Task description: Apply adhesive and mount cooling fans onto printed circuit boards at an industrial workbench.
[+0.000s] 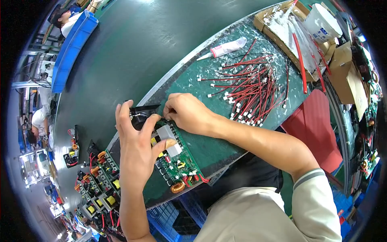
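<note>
A green circuit board (pixel 186 158) lies on the table in front of me, with a pale grey block, a copper-wound coil and small yellow and red parts on it. My left hand (pixel 139 139) grips the board from its left side, the thumb across the grey block (pixel 165 133). Its other fingers reach round a black piece (pixel 146 109) at the far end. Close by, my right hand (pixel 187 113) is pinched at the board's far corner. Whatever lies between its fingertips is hidden.
Red-and-black cables (pixel 256 88) with white connectors lie piled beyond my right forearm, near a nozzled tube (pixel 227 47). A cardboard tray (pixel 269 25) and a white bucket (pixel 321 24) stand far right. More circuit boards (pixel 98 181) sit at left; a red stool (pixel 316 129) stands at right.
</note>
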Available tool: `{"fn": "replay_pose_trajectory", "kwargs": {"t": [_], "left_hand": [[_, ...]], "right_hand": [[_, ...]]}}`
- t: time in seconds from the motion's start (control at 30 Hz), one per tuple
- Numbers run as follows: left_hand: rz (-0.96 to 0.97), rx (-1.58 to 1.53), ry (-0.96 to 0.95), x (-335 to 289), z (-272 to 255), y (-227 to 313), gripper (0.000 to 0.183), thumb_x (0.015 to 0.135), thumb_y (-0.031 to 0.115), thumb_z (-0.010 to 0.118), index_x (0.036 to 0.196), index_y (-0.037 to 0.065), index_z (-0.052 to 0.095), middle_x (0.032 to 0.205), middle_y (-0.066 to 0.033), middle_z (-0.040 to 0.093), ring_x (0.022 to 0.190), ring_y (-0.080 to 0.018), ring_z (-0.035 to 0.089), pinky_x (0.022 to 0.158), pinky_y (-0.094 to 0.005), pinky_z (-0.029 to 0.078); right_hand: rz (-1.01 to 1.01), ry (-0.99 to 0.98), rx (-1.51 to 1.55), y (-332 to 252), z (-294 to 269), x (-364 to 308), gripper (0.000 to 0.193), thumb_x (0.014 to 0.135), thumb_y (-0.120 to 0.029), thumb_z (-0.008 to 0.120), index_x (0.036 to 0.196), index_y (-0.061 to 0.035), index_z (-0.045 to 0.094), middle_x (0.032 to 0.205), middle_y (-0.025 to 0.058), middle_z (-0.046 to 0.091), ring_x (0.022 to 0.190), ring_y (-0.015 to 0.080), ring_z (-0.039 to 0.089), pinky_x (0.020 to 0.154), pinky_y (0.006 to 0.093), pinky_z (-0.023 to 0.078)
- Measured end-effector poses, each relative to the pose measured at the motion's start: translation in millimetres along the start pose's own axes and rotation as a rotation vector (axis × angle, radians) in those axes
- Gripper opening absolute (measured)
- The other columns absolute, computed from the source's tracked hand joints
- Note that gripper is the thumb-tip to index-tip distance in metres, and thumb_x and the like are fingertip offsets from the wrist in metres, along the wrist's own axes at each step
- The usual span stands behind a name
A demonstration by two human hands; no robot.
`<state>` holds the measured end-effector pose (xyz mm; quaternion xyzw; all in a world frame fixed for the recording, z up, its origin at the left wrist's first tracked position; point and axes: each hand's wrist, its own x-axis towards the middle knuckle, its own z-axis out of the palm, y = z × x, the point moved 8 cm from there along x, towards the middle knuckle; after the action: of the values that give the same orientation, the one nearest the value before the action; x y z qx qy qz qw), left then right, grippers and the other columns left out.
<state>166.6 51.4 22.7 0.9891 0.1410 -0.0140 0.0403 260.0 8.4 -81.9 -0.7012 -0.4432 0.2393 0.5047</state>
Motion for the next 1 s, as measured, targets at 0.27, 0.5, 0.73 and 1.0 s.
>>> {"fn": "replay_pose_trajectory", "kwargs": {"t": [0.27, 0.5, 0.73, 1.0], "left_hand": [[-0.013, -0.068, -0.011, 2.3, 0.3, -1.8, 0.055, 0.069, 0.022, 0.085, 0.117, 0.007, 0.063, 0.146, -0.0213, 0.026, 0.140, -0.0459, 0.026, 0.111, -0.0535, 0.035], [-0.018, -0.075, -0.015, 1.1, 3.1, -2.6, 0.056, 0.068, 0.021, 0.086, 0.118, 0.007, 0.063, 0.147, -0.0213, 0.026, 0.140, -0.0456, 0.026, 0.111, -0.0531, 0.034], [0.023, -0.007, 0.024, 0.4, 1.3, -1.0, 0.058, 0.064, 0.017, 0.087, 0.117, 0.009, 0.064, 0.148, -0.0221, 0.026, 0.133, -0.0425, 0.040, 0.107, -0.0483, 0.040], [0.035, -0.017, 0.022, 2.4, 1.6, -0.8, 0.058, 0.064, 0.016, 0.087, 0.117, 0.009, 0.064, 0.148, -0.0230, 0.027, 0.130, -0.0433, 0.043, 0.105, -0.0479, 0.042]], "right_hand": [[-0.026, 0.059, -0.036, -1.8, 0.5, -2.9, 0.008, 0.078, 0.000, 0.064, 0.085, 0.0004, 0.069, 0.088, 0.0165, 0.064, 0.082, 0.0366, 0.064, 0.074, 0.0428, 0.052], [-0.123, 0.103, -0.114, -7.1, 2.7, -8.0, 0.009, 0.078, -0.001, 0.064, 0.086, 0.0002, 0.068, 0.087, 0.0160, 0.061, 0.083, 0.0363, 0.063, 0.075, 0.0431, 0.052], [-0.030, -0.051, -0.252, -20.2, -1.7, 5.9, 0.008, 0.075, -0.001, 0.066, 0.081, 0.0025, 0.070, 0.086, 0.0216, 0.067, 0.085, 0.0392, 0.066, 0.075, 0.0465, 0.054], [0.132, -0.190, -0.145, -9.2, -5.8, 20.4, 0.015, 0.073, -0.002, 0.065, 0.085, 0.0010, 0.073, 0.087, 0.0232, 0.070, 0.088, 0.0379, 0.069, 0.077, 0.0430, 0.055]]}}
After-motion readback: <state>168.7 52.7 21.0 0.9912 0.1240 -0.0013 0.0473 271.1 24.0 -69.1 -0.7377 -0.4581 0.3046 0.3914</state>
